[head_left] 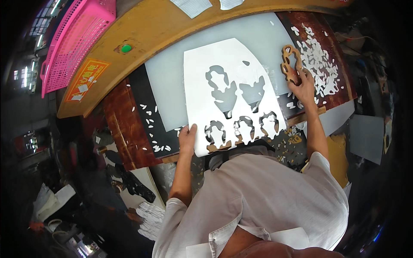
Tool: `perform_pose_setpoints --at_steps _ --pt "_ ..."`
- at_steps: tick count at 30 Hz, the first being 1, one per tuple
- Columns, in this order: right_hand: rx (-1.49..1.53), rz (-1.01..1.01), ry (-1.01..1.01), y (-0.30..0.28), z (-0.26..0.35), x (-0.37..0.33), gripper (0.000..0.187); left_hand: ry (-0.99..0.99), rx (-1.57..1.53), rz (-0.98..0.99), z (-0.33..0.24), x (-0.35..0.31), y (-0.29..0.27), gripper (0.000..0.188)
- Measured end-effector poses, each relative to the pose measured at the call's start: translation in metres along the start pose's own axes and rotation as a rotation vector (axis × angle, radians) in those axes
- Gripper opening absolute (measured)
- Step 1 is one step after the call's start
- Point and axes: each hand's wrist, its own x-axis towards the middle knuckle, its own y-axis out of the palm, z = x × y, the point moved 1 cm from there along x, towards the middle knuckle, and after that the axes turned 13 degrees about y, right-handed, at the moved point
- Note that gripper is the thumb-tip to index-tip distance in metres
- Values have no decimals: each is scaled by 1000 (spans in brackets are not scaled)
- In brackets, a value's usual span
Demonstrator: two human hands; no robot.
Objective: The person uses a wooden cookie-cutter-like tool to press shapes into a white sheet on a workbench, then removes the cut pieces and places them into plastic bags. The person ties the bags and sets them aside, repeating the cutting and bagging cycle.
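Observation:
A white sheet [200, 86] with several shaped holes cut through it lies over a pale grey cutting board [165, 94], its near part reaching past the table's front edge. At the sheet's lower left edge, my left hand [187, 139] pinches it, thumb on top. My right hand [303, 88] grips the near end of a brown, wavy-outlined ring that looks like a cutting die [284, 60]. This die stands over the board's right side, apart from the sheet. Through the holes the grey board, dark gaps and brownish floor show.
Many small white offcuts [318, 64] are heaped on the red-brown tabletop [124, 124] at right; more lie scattered at left. Across the back runs a yellow-brown machine beam [146, 26] with a green button [126, 48]. A pink basket [79, 45] sits at far left.

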Motion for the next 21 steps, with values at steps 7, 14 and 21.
perform_pose_setpoints --at_steps 7,14,21 --pt "354 46 98 -20 -16 -40 57 -144 -31 186 -64 -34 19 41" --pt "874 794 435 28 22 -97 52 -76 -194 169 -82 -16 29 49" --pt "902 677 142 -39 19 -151 40 27 244 1042 -141 -35 12 65"
